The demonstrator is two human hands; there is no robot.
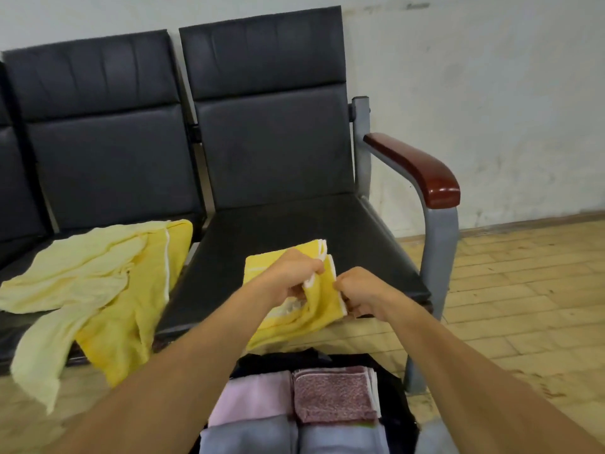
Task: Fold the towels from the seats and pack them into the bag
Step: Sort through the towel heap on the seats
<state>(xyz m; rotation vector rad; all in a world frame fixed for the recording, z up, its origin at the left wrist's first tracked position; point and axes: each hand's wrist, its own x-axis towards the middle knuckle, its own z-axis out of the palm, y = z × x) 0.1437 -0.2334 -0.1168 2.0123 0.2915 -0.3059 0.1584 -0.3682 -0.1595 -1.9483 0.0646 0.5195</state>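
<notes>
Left grip (294, 276): fingers curled tight round a white-trimmed edge of the yellow towel (322, 303), cloth bunched inside the fist.
Right grip (360, 290): closed like a fist, pinching the opposite edge of the same towel, just beside the left grip.
Yellow towel: partly folded; far part flat on the right seat of the bench (294, 221), near part gathered between the two grips and hanging over the seat's front edge.
Bench: row of dark padded seats against a pale wall (491, 77), with a red-brown armrest (415, 168) at the right end.
Left seat: crumpled pale yellow towel (75, 273) lying partly over a deeper yellow towel (131, 322), unfolded, drooping past the front edge.
Bag (397, 398): black, open, on the floor (523, 290) below the forearms, in front of the right seat.
Inside the bag: folded pink towel (255, 398) and mauve towel (330, 394) side by side, grey-blue towels (248, 437) nearer the camera.
</notes>
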